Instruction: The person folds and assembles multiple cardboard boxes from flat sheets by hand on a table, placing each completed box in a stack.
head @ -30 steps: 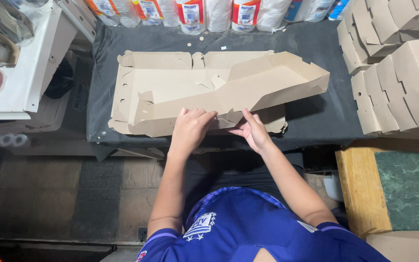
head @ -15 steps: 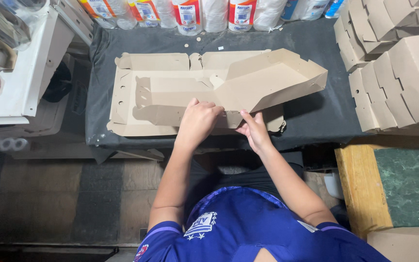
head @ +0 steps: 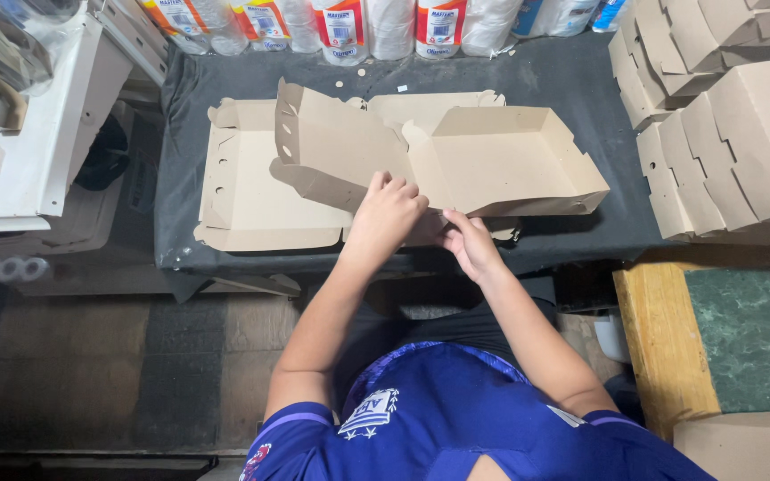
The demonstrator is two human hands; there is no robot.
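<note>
A brown cardboard box point(head: 492, 160) lies partly folded on the black-covered table point(head: 572, 67), its right half formed into a tray and its left flap point(head: 331, 147) raised. My left hand point(head: 388, 212) grips the box at the near edge of the middle fold. My right hand point(head: 467, 240) holds the near edge just to the right of it. Under the box lies a stack of flat cardboard blanks point(head: 242, 191).
Several folded boxes point(head: 724, 116) are stacked at the right of the table. Bottles and white rolls point(head: 376, 22) line the far edge. A white shelf unit point(head: 37, 116) stands at the left, and a wooden-edged green surface point(head: 733, 343) sits at the lower right.
The box has been opened out: its right half now forms a tray and the left flap stands up. Both hands have shifted a little along the near edge.
</note>
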